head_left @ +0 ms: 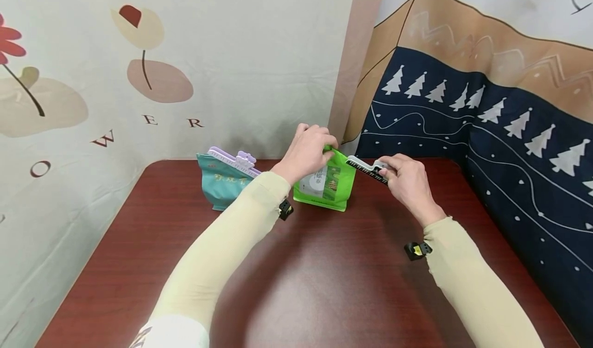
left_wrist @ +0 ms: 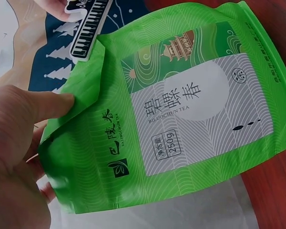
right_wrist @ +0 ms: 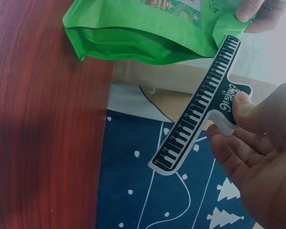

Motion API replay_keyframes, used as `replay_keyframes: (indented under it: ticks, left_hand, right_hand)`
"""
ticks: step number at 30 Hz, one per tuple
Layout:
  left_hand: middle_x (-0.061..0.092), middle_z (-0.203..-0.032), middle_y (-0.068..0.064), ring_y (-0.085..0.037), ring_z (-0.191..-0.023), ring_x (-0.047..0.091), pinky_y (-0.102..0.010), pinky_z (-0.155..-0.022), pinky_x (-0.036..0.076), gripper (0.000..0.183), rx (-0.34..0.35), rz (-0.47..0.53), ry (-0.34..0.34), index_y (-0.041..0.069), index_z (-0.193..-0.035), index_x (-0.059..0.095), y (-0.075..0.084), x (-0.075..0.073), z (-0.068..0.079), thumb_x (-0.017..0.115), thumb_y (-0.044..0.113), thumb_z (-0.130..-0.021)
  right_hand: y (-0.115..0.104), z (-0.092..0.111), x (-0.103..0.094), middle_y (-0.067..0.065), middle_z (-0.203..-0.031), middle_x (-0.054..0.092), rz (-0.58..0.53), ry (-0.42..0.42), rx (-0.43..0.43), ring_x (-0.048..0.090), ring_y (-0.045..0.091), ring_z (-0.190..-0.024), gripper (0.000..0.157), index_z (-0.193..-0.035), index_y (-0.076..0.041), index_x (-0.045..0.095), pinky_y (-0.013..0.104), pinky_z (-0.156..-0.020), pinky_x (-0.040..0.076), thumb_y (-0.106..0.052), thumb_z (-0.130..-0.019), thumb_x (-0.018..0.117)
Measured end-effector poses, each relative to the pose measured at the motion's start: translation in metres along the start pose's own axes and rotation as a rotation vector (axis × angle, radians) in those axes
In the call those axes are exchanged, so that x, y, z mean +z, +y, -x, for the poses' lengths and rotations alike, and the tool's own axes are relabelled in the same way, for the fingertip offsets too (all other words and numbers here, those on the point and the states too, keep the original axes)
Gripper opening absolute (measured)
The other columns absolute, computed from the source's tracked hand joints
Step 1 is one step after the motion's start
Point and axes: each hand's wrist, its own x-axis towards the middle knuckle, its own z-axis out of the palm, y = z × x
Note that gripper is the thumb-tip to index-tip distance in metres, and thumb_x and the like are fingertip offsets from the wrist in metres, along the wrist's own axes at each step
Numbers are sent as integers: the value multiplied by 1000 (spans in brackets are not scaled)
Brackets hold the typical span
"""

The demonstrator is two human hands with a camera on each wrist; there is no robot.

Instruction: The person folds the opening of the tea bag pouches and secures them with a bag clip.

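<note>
A bright green tea bag (head_left: 340, 180) stands on the table, labelled Biluochun Tea, 250g. My left hand (head_left: 309, 150) pinches its top edge, which is folded over at one corner; the thumb presses the fold in the left wrist view. My right hand (head_left: 410, 180) pinches the handle of a long bag clip (right_wrist: 198, 107) with a piano-key pattern and the word Music. One end of the clip meets the folded top corner of the tea bag in the right wrist view, while the rest of its length sticks out to the side.
A teal bag (head_left: 222, 183) stands to the left, its top closed with a purple bag clip (head_left: 233, 161). Behind the dark red wooden table (head_left: 343, 276) hang a pale printed cloth (head_left: 259, 54) and a navy cloth with white trees (head_left: 509, 147).
</note>
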Motion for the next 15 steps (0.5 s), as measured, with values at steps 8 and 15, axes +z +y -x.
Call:
replay_keyframes:
  ticks: [8,15]
  left_hand:
    - [71,-99,4,-19,-97,60,-41,-95,35,9,9,22,18,20,-101,81,0,1,1,74,16,-96]
    - [70,-101,5,-19,-97,58,-40,-94,35,8,-1,47,28,20,-101,80,0,5,2,74,18,-97]
  right_hand:
    - [0,0,2,16,-93,72,7,8,-13,63,31,-77,19,-107,0,78,46,-70,52,2,-88,77]
    - [-1,0,3,15,-94,72,8,12,-15,64,31,-79,18,-107,-2,78,47,-72,52,2,-89,75]
